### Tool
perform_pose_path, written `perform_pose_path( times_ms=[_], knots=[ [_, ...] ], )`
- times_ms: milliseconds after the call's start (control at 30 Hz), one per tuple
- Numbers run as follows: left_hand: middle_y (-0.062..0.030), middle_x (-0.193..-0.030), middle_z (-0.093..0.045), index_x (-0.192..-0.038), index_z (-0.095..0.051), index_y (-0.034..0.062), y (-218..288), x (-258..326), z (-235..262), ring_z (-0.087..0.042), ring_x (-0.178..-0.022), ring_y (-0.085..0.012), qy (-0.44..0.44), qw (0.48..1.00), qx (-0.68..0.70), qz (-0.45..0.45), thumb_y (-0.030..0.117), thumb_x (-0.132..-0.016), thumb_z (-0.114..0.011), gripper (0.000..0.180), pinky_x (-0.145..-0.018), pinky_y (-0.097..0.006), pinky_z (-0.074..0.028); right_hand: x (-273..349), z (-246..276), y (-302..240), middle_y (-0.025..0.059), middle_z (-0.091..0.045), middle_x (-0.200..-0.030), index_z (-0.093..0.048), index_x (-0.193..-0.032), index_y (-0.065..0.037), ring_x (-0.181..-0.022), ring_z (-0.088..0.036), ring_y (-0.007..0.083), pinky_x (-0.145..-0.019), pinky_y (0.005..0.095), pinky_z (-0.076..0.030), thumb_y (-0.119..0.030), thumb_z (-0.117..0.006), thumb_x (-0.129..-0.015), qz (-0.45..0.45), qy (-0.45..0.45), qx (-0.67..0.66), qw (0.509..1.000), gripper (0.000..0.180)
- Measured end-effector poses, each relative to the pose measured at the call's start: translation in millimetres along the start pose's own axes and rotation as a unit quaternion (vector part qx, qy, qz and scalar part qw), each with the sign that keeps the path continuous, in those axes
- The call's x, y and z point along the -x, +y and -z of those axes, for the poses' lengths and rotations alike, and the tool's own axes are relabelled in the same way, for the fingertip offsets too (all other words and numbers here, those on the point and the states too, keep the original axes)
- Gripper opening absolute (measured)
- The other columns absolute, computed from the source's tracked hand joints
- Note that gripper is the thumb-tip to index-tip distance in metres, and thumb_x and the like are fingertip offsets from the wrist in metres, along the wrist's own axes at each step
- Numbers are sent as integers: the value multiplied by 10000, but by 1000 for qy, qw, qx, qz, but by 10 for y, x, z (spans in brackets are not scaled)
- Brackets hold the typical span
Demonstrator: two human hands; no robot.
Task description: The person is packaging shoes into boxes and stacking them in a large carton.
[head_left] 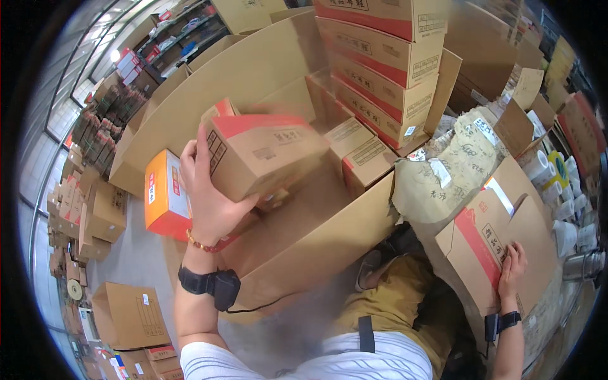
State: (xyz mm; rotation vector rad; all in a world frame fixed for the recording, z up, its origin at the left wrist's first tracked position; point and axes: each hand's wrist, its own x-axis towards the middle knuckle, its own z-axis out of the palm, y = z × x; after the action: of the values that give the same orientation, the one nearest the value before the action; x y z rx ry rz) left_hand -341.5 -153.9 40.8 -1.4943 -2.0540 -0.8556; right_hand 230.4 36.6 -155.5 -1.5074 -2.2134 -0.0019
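One big open carton (297, 247) sits below, so keep the small red-topped box (263, 155) level w/ left hand (212, 202) fingers wrapped round its near side (blurred, mid-air), right hand (512, 266) lying flat, fingers spread, holding nothing, on the side carton (487, 247).

the small carton (263, 155) is a brown cardboard box with a red band along its top edge and printed labels on the side facing up. it is shut, tilted with its right end higher, and slightly blurred. it hangs over the open mouth of a big cardboard box, gripped from its left end, not resting on anything that shows.

the flat carton (487, 244) at the right is a similar brown box with a red stripe running diagonally across it and a white label near its upper edge. it lies tilted, leaning down to the right, with one flap raised. fingers rest on its lower right face.
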Motion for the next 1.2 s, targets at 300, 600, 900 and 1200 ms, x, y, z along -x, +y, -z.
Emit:
perform_pose_path(
  times_ms=[300, 600, 900, 1200],
  knots=[
    [-170, -1278, -395, -1417, -277, 65, -129, 551, 237, -374, -1215, -349, -97, 993, -54, 41, 241, -469, -783, 1089, -1029, -458, -266, 31, -52, 75, 143, -491, -1281, -579, -1126, -28, -1173, -439, 312, -1011, 398, -316, -242, -377, -973, -8, 13, -34, 999, 331],
    [-120, -1249, -516, -1299, -453, 61, -1043, 1410, 703, -492, -1161, -321, 284, 531, 707, 371, 276, -874, -544, 485, -1037, -455, -358, 40, -43, 124, 152, -498, -1268, -578, -1116, -3, -1184, -439, 314, -1016, 388, -322, -233, -375, -979, 4, 13, -47, 999, 336],
    [-148, -1443, -296, -1370, -356, 100, -1545, 1299, -484, -210, -1348, -358, 335, 480, 615, 528, 484, -783, -600, 742, -1058, -632, -139, 20, -29, 20, 158, -497, -1260, -568, -1126, -1, -1185, -439, 318, -1018, 386, -322, -207, -390, -968, 9, 14, -16, 1000, 314],
    [-130, -1441, -312, -1393, -323, 136, -2131, 1884, -1335, -253, -1329, -352, 295, 413, 557, 657, 536, -742, -596, 812, -1072, -589, -146, 14, -108, 133, 157, -494, -1244, -554, -1113, 0, -1160, -458, 319, -998, 381, -347, -132, -420, -944, 7, 17, -71, 997, 252]
  ],
)
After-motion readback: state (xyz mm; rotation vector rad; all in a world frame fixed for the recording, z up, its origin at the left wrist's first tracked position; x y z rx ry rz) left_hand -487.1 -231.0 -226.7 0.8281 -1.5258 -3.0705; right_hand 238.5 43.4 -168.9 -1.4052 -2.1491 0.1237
